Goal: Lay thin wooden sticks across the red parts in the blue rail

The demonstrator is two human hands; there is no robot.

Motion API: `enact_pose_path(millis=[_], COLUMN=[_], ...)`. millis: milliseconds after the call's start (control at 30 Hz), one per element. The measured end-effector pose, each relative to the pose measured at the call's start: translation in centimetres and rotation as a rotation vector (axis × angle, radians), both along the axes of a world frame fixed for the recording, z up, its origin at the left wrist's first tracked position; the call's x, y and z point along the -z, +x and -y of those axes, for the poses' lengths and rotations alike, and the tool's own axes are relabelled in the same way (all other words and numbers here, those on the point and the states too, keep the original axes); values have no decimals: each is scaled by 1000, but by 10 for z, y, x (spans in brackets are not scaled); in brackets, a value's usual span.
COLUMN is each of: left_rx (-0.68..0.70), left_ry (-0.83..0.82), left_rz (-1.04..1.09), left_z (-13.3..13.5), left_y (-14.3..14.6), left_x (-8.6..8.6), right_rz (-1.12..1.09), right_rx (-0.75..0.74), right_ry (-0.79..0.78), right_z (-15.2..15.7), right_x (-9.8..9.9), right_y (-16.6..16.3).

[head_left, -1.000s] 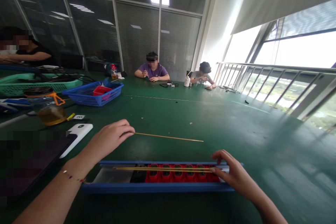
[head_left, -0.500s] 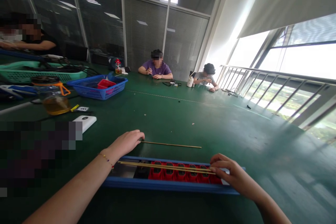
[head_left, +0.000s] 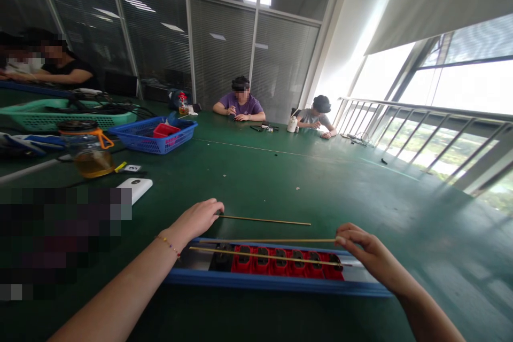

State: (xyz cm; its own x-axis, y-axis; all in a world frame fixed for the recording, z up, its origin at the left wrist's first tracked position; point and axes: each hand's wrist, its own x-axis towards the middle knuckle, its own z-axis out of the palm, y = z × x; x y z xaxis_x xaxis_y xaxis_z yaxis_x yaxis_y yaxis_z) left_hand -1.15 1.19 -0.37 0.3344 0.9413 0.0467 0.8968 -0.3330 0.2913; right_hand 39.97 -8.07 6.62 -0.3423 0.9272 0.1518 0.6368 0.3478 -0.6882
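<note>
My left hand has its fingers curled together at the left end of a thin wooden stick, which stretches right along the table. My right hand pinches the right end of a second wooden stick over the far rim of a long blue tray. A third stick lies lengthwise across the tray, above a row of red holders with black pieces in them. A larger black part sits left of the row. The left ends of the tray sticks are near my left wrist.
A white power bank and a jar of amber liquid stand to the left. Beyond are a blue basket and a green basket with cables. Several people sit around the green table.
My right hand has moved one stick away from the other, toward the far rim; the third stick now lies loose. My left hand stays at its stick's end. The view has shifted slightly.
</note>
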Motion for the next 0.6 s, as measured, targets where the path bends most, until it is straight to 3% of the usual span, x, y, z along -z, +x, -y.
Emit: enact_pose_path(millis=[233, 600], left_rx=[-23, 9], left_ry=[-11, 1], left_rz=[41, -5], left_z=[2, 9], left_y=[0, 4], left_x=[-2, -16], right_rz=[127, 490], right_rx=[51, -41], right_ry=[-10, 24], right_z=[-23, -76], right_x=[-8, 37], right_y=[28, -14])
